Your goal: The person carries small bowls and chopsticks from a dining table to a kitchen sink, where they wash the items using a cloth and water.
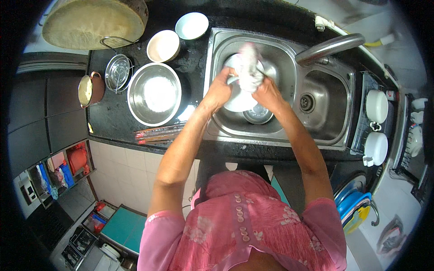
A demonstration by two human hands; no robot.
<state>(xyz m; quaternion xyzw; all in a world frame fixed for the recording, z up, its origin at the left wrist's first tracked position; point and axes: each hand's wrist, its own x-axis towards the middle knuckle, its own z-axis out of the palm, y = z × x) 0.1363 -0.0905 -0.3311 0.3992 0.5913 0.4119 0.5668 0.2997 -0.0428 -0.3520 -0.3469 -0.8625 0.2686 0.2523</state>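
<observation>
My left hand [219,89] is closed over the sink's left basin, with a small pale piece [233,80] at its fingers. Whether that piece is a spoon or a dish rim cannot be told. My right hand [269,93] grips a wet white cloth [251,69] with pinkish parts, blurred by motion at its upper end. Beneath the hands lie white dishes [240,101], partly covered by the cloth and fingers. A metal bowl [258,114] rests lower in the stainless steel basin [223,118].
Left of the sink stand a steel basin [135,95], two bowls [163,45] [192,25], a wire rack [118,73] and a small brown pot [97,88]. Chopsticks [159,133] lie near the counter edge. A faucet [329,49] arches over the sink divider; white pots [376,106] sit rightward.
</observation>
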